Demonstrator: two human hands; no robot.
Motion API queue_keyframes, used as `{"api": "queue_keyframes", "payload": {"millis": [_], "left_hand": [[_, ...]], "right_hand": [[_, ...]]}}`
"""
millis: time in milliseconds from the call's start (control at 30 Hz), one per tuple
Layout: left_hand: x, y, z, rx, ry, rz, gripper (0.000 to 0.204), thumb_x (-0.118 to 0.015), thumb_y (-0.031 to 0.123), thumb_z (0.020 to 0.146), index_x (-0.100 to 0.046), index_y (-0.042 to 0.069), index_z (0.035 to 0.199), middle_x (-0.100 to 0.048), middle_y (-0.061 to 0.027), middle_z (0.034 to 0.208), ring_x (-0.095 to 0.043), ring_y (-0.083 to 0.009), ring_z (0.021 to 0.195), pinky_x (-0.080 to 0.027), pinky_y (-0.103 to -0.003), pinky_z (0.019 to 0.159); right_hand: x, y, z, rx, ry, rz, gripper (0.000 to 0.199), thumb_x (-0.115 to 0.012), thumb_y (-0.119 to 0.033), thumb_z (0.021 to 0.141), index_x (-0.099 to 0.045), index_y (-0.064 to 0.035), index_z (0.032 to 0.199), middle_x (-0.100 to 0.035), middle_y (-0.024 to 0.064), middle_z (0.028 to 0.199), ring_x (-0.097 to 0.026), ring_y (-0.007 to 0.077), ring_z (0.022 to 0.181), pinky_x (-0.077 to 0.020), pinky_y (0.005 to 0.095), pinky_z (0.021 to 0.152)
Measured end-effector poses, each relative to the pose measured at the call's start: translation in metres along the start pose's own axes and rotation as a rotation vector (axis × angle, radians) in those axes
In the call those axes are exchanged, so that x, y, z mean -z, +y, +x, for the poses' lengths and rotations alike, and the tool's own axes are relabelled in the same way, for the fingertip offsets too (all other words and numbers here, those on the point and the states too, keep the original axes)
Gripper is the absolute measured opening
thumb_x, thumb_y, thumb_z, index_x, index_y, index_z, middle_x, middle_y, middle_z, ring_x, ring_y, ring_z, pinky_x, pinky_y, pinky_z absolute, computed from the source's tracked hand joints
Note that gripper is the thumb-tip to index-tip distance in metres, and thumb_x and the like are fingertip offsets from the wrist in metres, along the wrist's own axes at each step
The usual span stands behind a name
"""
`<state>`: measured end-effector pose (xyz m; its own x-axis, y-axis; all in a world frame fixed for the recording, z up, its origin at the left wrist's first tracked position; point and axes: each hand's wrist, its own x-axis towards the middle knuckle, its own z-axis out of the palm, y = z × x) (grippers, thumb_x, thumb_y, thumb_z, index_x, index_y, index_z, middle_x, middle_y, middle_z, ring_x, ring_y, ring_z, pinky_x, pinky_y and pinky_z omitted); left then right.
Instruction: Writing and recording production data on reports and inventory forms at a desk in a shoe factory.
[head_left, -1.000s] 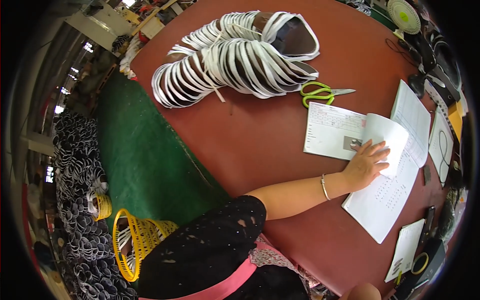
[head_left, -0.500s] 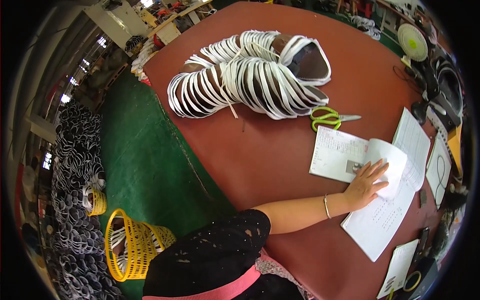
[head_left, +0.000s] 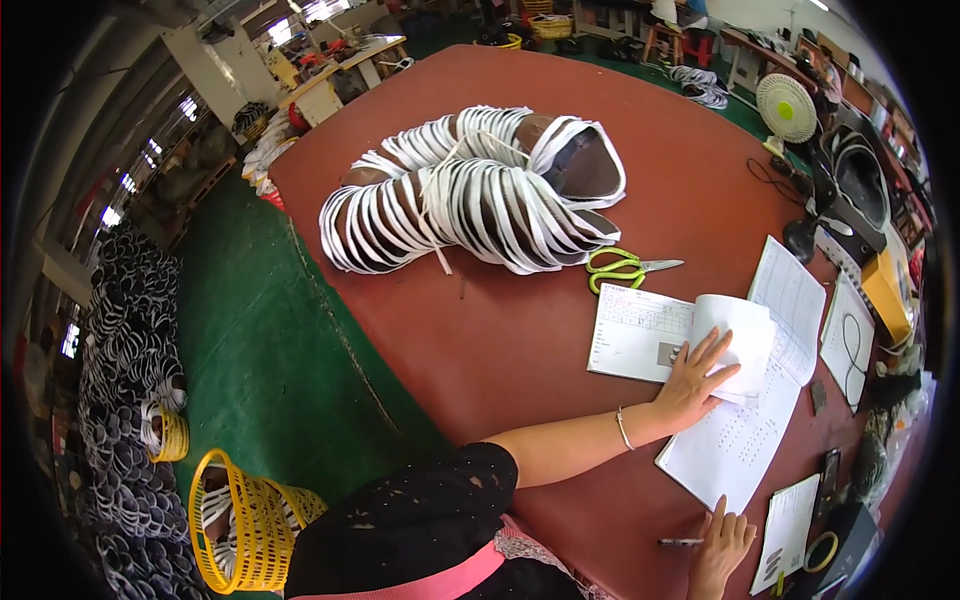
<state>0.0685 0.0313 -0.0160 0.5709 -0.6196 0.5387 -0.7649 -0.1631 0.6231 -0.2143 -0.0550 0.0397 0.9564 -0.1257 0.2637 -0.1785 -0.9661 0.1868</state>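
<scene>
My left hand [head_left: 692, 385], with a bracelet on its wrist, lies flat with fingers spread on an open stapled booklet [head_left: 640, 330]. Its fingertips press on a curled white page [head_left: 722, 325]. Beneath lies a larger notebook [head_left: 735, 450] with handwritten marks, its ruled page [head_left: 790, 305] reaching to the far right. My right hand [head_left: 725, 552] is at the notebook's near corner, index finger stretched toward the paper. A dark pen [head_left: 680, 542] sticks out to the left from that hand's curled fingers. Green-handled scissors [head_left: 630, 268] rest just beyond the booklet.
Two tied bundles of brown, white-edged shoe pieces [head_left: 480, 200] lie on the red-brown table [head_left: 480, 350]. A fan [head_left: 785, 108], a clipped sheet [head_left: 848, 340], papers [head_left: 785, 530] and a tape roll [head_left: 822, 552] line the right side. Yellow baskets [head_left: 240, 530] stand on the green floor at left.
My right hand has come into view from the lower edge with the pen. The whole view has tilted, so the table appears lower and further left. My left hand still rests on the pages.
</scene>
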Motion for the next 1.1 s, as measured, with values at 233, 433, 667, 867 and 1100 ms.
{"api": "queue_keyframes", "payload": {"millis": [233,433,667,867,1100], "left_hand": [[0.005,-0.002,0.002,-0.078,0.020,0.002,0.069,-0.084,0.005,0.078,-0.060,0.012,0.142,-0.019,-0.0178,0.174,-0.018,-0.0437,0.160,-0.032,-0.067,0.118],[0.003,-0.001,0.004,-0.006,-0.067,0.035,0.066,-0.083,0.007,0.080,-0.060,0.012,0.141,-0.019,-0.0157,0.174,-0.018,-0.0405,0.160,-0.029,-0.067,0.121],[0.000,-0.007,0.004,-0.024,-0.029,0.031,0.058,-0.082,0.011,0.082,-0.063,0.013,0.136,-0.021,-0.0140,0.174,-0.020,-0.0390,0.160,-0.030,-0.065,0.120],[0.003,-0.008,0.002,-0.074,-0.003,0.037,0.054,-0.082,0.013,0.082,-0.065,0.014,0.133,-0.032,-0.0137,0.170,-0.028,-0.0386,0.157,-0.030,-0.064,0.118],[-0.017,-0.027,0.001,-0.093,0.036,0.030,0.055,-0.088,0.017,0.074,-0.070,0.014,0.126,-0.039,-0.0158,0.166,-0.037,-0.0402,0.153,-0.032,-0.062,0.118]], "right_hand": [[-0.029,0.020,-0.003,0.031,0.091,-0.111,0.030,-0.068,-0.007,0.090,-0.068,0.0040,0.118,-0.051,0.0115,0.079,-0.052,0.0301,0.075,-0.0419,0.0446,0.074],[0.046,0.019,0.034,-0.591,-0.036,0.862,0.024,-0.064,-0.005,0.097,-0.075,-0.0020,0.119,-0.071,0.0073,0.097,-0.065,0.0200,0.098,-0.0513,0.0379,0.084],[0.193,-0.007,0.014,0.582,0.383,0.954,0.040,-0.083,-0.025,0.087,-0.076,-0.0071,0.122,-0.071,0.0037,0.086,-0.070,0.0246,0.086,-0.0486,0.0459,0.076],[0.191,-0.023,-0.003,0.432,0.331,0.943,0.034,-0.077,-0.029,0.091,-0.075,-0.0075,0.117,-0.071,0.0038,0.086,-0.067,0.0231,0.083,-0.0485,0.0440,0.074],[0.225,-0.050,-0.014,0.348,0.298,0.953,0.030,-0.071,-0.034,0.096,-0.075,-0.0081,0.110,-0.070,0.0040,0.086,-0.065,0.0214,0.080,-0.0484,0.0418,0.073]]}}
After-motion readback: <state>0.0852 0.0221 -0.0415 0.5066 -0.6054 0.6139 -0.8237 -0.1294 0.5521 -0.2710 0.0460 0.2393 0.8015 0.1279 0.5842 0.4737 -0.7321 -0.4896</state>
